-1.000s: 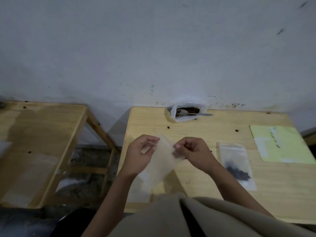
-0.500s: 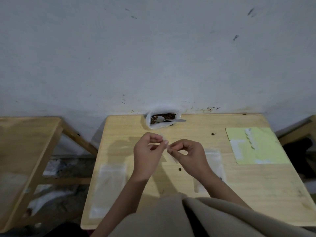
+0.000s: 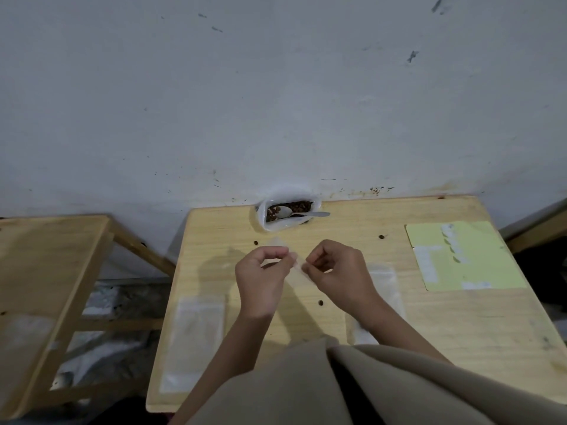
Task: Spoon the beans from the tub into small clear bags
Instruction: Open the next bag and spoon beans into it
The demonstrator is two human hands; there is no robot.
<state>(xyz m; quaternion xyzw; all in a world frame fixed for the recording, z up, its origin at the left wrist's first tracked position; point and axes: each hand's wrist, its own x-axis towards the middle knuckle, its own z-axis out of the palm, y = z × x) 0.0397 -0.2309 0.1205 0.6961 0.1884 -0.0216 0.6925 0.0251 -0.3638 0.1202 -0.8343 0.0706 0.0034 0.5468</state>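
nearby, a flat clear bag is laid on the left part of the wooden table, and another clear bag is partly hidden under the right forearm. a yellow-green sheet is placed at the right edge, and loose beans are scattered on the wood. a second wooden table is seen to the left. against the wall, the tub is set at the far edge, with brown beans and a spoon lying in it. above the middle of the table, a small clear bag, thin and nearly see-through, is pinched between the curled fingers and thumb of the left hand and those of the right hand, held tilted between them.
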